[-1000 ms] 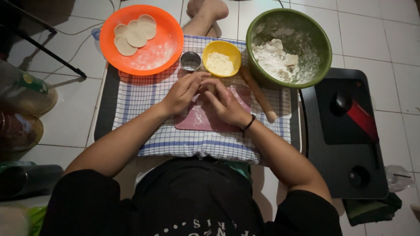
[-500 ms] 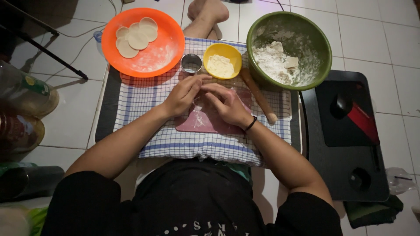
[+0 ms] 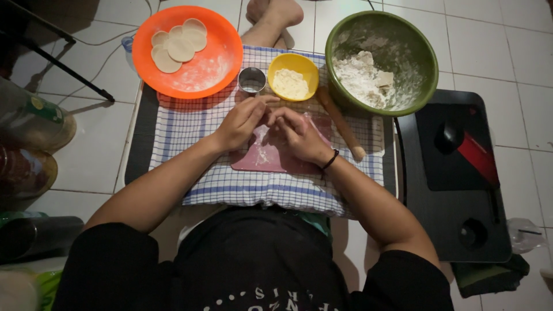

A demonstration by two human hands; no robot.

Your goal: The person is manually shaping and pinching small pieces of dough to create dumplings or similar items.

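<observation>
Both hands meet over a pink board (image 3: 271, 155) on a blue-checked cloth (image 3: 190, 129): the left hand (image 3: 242, 122) and right hand (image 3: 299, 135) have fingers curled close together, pinching something small between them (too hidden to identify). Just beyond sit a metal ring cutter (image 3: 252, 80), a yellow bowl (image 3: 294, 83), an orange plate (image 3: 201, 63) with dough rounds (image 3: 178, 45), a floury green bowl (image 3: 415, 52) and a rolling pin (image 3: 341, 124). White floor tiles (image 3: 501, 52) surround the low table.

Ahead, the metal cutter (image 3: 252, 80), yellow bowl (image 3: 294, 76) and rolling pin (image 3: 341, 124) crowd both hands.
</observation>
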